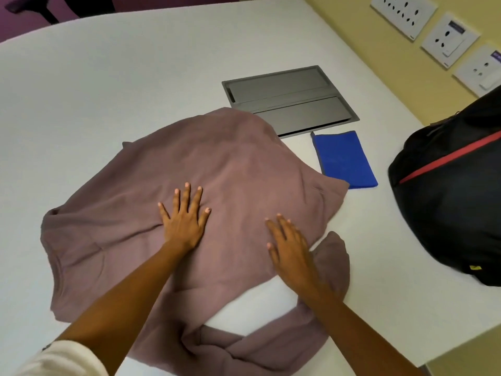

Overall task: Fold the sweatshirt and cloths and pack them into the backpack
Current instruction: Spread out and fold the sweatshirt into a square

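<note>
Table (108,90), white: bears every item below.
Sweatshirt (217,164), mauve: lies rumpled at the table's centre, one sleeve trailing along the near edge. Probably soft, light and limp, and likely to sag if lifted by one point. It is best taken at the hem or shoulder edges, two-handed.
Backpack (455,191), black with a red stripe: stands at the right, apart from the sweatshirt. Opening out of view, contents cannot be told.
Cloth (344,158), blue: folded flat at the sweatshirt's far right corner.
Left hand (184,223), right hand (290,248): fingers spread, palms flat on the sweatshirt.
</note>
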The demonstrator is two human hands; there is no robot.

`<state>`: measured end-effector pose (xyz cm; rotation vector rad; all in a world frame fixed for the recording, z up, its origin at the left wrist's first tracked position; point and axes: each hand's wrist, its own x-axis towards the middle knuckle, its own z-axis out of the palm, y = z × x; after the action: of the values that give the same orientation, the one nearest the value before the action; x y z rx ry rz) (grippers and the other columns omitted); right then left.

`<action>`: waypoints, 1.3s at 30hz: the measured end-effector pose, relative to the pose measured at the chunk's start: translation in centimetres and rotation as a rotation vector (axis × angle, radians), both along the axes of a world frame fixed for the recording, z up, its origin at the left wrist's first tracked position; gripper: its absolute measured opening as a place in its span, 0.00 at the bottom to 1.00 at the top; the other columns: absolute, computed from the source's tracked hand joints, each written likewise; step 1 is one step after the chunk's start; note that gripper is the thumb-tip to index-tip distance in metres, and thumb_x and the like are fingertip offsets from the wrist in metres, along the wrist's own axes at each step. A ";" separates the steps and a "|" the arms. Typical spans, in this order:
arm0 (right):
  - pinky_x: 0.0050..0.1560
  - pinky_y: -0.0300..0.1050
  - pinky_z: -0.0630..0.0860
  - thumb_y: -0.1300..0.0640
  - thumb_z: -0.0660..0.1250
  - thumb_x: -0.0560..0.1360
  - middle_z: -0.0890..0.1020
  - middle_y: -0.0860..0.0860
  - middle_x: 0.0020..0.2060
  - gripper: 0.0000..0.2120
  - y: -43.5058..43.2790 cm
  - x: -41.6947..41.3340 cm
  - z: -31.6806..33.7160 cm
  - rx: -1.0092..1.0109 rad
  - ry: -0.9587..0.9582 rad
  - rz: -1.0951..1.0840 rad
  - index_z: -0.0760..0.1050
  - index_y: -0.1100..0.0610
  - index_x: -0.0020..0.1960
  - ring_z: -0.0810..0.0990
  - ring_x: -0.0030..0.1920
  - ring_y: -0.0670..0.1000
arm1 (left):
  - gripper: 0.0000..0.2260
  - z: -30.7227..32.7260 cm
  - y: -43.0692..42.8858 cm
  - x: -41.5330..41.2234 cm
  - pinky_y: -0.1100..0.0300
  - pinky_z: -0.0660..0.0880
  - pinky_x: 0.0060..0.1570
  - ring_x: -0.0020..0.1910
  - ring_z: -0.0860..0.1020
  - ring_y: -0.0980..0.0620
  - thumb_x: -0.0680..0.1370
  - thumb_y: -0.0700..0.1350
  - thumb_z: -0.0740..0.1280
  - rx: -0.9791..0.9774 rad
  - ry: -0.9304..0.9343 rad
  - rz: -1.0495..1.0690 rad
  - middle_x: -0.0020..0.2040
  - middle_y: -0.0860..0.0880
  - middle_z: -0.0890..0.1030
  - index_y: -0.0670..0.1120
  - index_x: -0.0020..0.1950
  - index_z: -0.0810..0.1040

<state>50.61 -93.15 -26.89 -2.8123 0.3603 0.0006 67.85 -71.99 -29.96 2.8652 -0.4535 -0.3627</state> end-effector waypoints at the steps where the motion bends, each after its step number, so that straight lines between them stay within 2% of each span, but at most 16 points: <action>1: 0.68 0.59 0.68 0.47 0.51 0.79 0.68 0.55 0.73 0.25 0.5 -0.3 -0.7 -0.032 0.050 0.055 0.65 0.51 0.74 0.67 0.71 0.62 | 0.27 0.1 0.3 -0.1 0.35 0.38 0.71 0.78 0.41 0.47 0.81 0.62 0.46 -0.001 -0.008 -0.013 0.79 0.53 0.42 0.57 0.78 0.44; 4: 0.70 0.57 0.62 0.46 0.49 0.80 0.66 0.53 0.74 0.25 1.9 -1.3 -2.0 -0.101 0.081 0.101 0.63 0.48 0.75 0.65 0.72 0.61 | 0.29 0.1 1.4 -0.1 0.37 0.39 0.72 0.78 0.41 0.48 0.79 0.64 0.42 0.030 -0.022 -0.053 0.79 0.53 0.41 0.58 0.78 0.43; 6: 0.67 0.56 0.67 0.44 0.47 0.81 0.68 0.53 0.72 0.25 2.5 -2.0 -2.0 -0.134 0.049 0.122 0.64 0.48 0.75 0.69 0.70 0.60 | 0.29 0.0 2.5 -0.4 0.38 0.39 0.72 0.78 0.42 0.48 0.78 0.67 0.39 0.026 -0.050 -0.067 0.79 0.54 0.42 0.58 0.78 0.43; 8: 0.61 0.54 0.73 0.42 0.44 0.82 0.73 0.53 0.69 0.26 3.1 -2.6 -1.8 -0.173 0.008 0.178 0.68 0.49 0.73 0.74 0.65 0.60 | 0.29 -0.2 3.9 -1.2 0.38 0.42 0.73 0.78 0.45 0.48 0.78 0.65 0.39 0.004 -0.079 -0.073 0.79 0.53 0.46 0.57 0.78 0.45; 12: 0.51 0.48 0.75 0.47 0.52 0.81 0.81 0.53 0.58 0.21 4.4 -3.2 -1.6 -0.137 -0.146 0.287 0.76 0.51 0.66 0.79 0.50 0.55 | 0.27 -0.6 6.8 -2.9 0.40 0.46 0.74 0.78 0.49 0.49 0.80 0.61 0.43 -0.019 -0.133 -0.075 0.79 0.53 0.51 0.56 0.79 0.50; 15: 0.49 0.48 0.71 0.59 0.59 0.78 0.80 0.53 0.47 0.13 4.8 0.1 -1.1 0.027 -0.347 0.345 0.79 0.58 0.56 0.78 0.44 0.56 | 0.26 -0.7 8.1 -3.8 0.41 0.48 0.74 0.78 0.50 0.49 0.81 0.59 0.46 -0.027 -0.163 -0.052 0.79 0.53 0.52 0.56 0.79 0.52; 20: 0.54 0.50 0.70 0.65 0.60 0.73 0.80 0.59 0.50 0.14 5.3 12.4 1.3 0.064 -0.539 0.316 0.78 0.63 0.56 0.74 0.51 0.57 | 0.25 -0.7 8.2 -4.1 0.42 0.49 0.74 0.78 0.51 0.50 0.81 0.58 0.48 -0.019 -0.178 -0.035 0.79 0.53 0.53 0.56 0.78 0.53; 24: 0.58 0.47 0.68 0.69 0.61 0.70 0.78 0.62 0.56 0.20 4.3 23.6 2.9 0.049 -0.426 0.230 0.75 0.66 0.61 0.74 0.56 0.59 | 0.24 -0.9 8.2 -4.1 0.42 0.50 0.74 0.78 0.51 0.50 0.82 0.57 0.48 -0.004 -0.192 -0.034 0.79 0.53 0.53 0.56 0.78 0.53; 28: 0.63 0.39 0.61 0.63 0.55 0.79 0.73 0.58 0.66 0.19 3.0 31.6 3.6 0.113 -0.156 0.125 0.69 0.62 0.69 0.70 0.65 0.57 | 0.24 -0.9 8.1 -4.0 0.43 0.51 0.74 0.78 0.53 0.50 0.81 0.56 0.49 -0.007 -0.205 -0.024 0.79 0.53 0.55 0.55 0.78 0.55; 30: 0.69 0.45 0.60 0.57 0.57 0.81 0.69 0.58 0.70 0.23 2.1 34.5 3.2 0.018 -0.036 0.099 0.61 0.60 0.74 0.65 0.70 0.57 | 0.24 -1.0 8.1 -4.0 0.43 0.51 0.74 0.78 0.53 0.50 0.81 0.56 0.49 -0.010 -0.216 -0.020 0.79 0.52 0.55 0.55 0.78 0.56; 32: 0.73 0.54 0.56 0.49 0.62 0.79 0.65 0.58 0.73 0.32 1.3 36.2 3.1 -0.111 0.173 0.133 0.52 0.57 0.77 0.57 0.74 0.60 | 0.24 -1.0 8.1 -3.9 0.43 0.51 0.74 0.78 0.53 0.49 0.81 0.56 0.50 -0.015 -0.226 -0.017 0.78 0.52 0.56 0.55 0.78 0.56; 33: 0.72 0.57 0.54 0.46 0.64 0.78 0.66 0.58 0.72 0.35 1.0 36.9 3.0 -0.178 0.255 0.179 0.52 0.56 0.77 0.55 0.74 0.62 | 0.24 -1.0 8.1 -3.9 0.43 0.51 0.74 0.78 0.53 0.49 0.81 0.55 0.51 -0.017 -0.227 -0.015 0.78 0.52 0.56 0.55 0.78 0.57; 34: 0.70 0.58 0.55 0.43 0.65 0.77 0.70 0.57 0.69 0.34 0.9 37.3 3.0 -0.265 0.296 0.238 0.57 0.55 0.76 0.56 0.74 0.62 | 0.24 -1.1 8.1 -3.9 0.43 0.51 0.74 0.78 0.53 0.49 0.81 0.55 0.51 -0.019 -0.228 -0.016 0.78 0.52 0.56 0.54 0.78 0.57; 35: 0.68 0.57 0.56 0.43 0.65 0.76 0.74 0.57 0.65 0.29 0.7 37.7 3.0 -0.368 0.276 0.292 0.64 0.55 0.71 0.58 0.72 0.61 | 0.24 -1.1 8.0 -3.9 0.43 0.51 0.74 0.78 0.53 0.49 0.81 0.55 0.52 -0.022 -0.229 -0.016 0.78 0.52 0.56 0.54 0.78 0.57; 37: 0.62 0.53 0.61 0.47 0.62 0.78 0.79 0.55 0.57 0.16 0.6 38.5 3.6 -0.517 0.090 0.295 0.73 0.56 0.61 0.65 0.66 0.59 | 0.24 -1.1 8.0 -3.9 0.42 0.51 0.74 0.78 0.54 0.49 0.81 0.54 0.52 -0.024 -0.234 -0.018 0.78 0.51 0.56 0.54 0.78 0.57; 39: 0.57 0.50 0.63 0.56 0.60 0.79 0.78 0.56 0.56 0.10 0.8 39.3 4.4 -0.467 -0.192 0.139 0.73 0.58 0.58 0.69 0.62 0.59 | 0.24 -1.2 7.9 -3.8 0.42 0.51 0.74 0.78 0.53 0.49 0.81 0.54 0.52 -0.024 -0.236 -0.018 0.78 0.51 0.56 0.54 0.78 0.57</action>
<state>89.96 -92.33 -22.46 -3.2531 0.1292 -0.3660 64.02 -64.07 -31.11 2.8940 -0.5207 -0.0198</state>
